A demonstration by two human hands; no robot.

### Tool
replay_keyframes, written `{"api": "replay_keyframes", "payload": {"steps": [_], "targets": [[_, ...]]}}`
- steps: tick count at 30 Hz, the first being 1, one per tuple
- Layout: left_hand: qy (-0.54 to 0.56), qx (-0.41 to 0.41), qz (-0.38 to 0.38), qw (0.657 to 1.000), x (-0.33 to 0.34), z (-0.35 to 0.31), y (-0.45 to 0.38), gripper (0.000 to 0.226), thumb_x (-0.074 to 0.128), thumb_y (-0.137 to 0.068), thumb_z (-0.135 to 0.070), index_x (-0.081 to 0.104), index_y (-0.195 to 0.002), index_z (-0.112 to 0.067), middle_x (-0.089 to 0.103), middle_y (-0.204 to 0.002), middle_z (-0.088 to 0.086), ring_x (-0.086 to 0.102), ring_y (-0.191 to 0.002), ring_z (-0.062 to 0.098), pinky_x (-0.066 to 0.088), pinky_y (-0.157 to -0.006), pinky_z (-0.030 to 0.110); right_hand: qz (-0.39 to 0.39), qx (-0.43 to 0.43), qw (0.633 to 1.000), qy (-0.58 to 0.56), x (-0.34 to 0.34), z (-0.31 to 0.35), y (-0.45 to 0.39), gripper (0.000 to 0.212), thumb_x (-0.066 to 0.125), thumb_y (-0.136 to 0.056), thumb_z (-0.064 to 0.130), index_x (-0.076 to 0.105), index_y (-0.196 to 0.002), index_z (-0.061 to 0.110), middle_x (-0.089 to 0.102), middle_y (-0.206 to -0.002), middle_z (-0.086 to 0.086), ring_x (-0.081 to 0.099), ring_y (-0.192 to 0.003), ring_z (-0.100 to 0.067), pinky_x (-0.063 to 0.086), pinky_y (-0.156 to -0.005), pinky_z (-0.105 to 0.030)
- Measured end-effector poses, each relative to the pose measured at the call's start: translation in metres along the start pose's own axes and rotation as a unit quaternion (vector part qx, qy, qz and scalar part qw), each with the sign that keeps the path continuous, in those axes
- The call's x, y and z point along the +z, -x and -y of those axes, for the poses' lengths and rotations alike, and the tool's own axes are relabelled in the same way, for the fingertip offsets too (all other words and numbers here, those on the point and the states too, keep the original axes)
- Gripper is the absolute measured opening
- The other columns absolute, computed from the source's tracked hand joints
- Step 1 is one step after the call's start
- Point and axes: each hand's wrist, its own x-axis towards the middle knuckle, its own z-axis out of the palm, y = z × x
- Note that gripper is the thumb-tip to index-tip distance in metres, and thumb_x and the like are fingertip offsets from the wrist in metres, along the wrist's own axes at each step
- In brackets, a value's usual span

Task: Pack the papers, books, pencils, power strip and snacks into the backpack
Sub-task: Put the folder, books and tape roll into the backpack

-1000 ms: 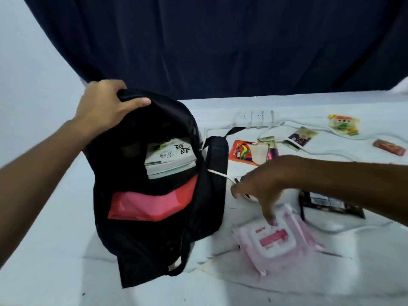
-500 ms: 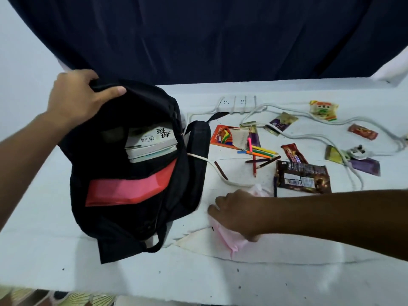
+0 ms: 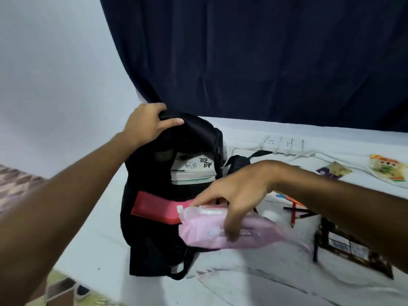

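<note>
done: white books [image 3: 193, 169] in black fabric backpack [image 3: 167, 217] | left hand [image 3: 148, 123] grips rim | right hand [image 3: 238, 195] fingers pinch pink soft pack [image 3: 220, 234] | left: white power strip [image 3: 283, 145], coloured pencils [image 3: 294, 212], snacks

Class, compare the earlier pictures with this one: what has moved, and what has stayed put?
The right hand has gripped the pink wipes pack, lifted it off the table and carried it toward the backpack. The left hand still holds the backpack's top open; the books remain inside.

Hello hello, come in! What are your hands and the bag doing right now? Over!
Left hand grips backpack top, holding it open. Right hand carries pink wipes pack at its mouth. Books already inside; nothing blocking.
</note>
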Motion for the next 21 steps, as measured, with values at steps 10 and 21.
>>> {"api": "replay_keyframes", "payload": {"steps": [10, 21], "targets": [[0.012, 0.094, 0.042, 0.995, -0.014, 0.003, -0.065, 0.064, 0.062, -0.073, -0.071, 0.049, -0.066, -0.008, 0.053, -0.06, 0.001, 0.051, -0.058, 0.018, 0.035, -0.053, 0.032, -0.366, 0.16, 0.915, -0.065, -0.028, 0.009, -0.109, 0.055, 0.065, -0.073, 0.048, 0.038, -0.116, 0.025, 0.056, -0.105, -0.001, 0.055, -0.097, -0.024, 0.048, -0.077, -0.036], [0.045, 0.136, 0.058, 0.988, -0.014, 0.013, -0.102, 0.064, 0.066, -0.073, -0.068, 0.047, -0.066, -0.008, 0.05, -0.059, 0.001, 0.05, -0.056, 0.019, 0.033, -0.051, 0.031, -0.355, 0.413, 0.834, 0.085, -0.082, -0.026, -0.2, 0.055, 0.051, -0.09, 0.047, 0.038, -0.135, 0.018, 0.043, -0.132, -0.026, 0.05, -0.116, -0.043, 0.049, -0.089, -0.054]]}}
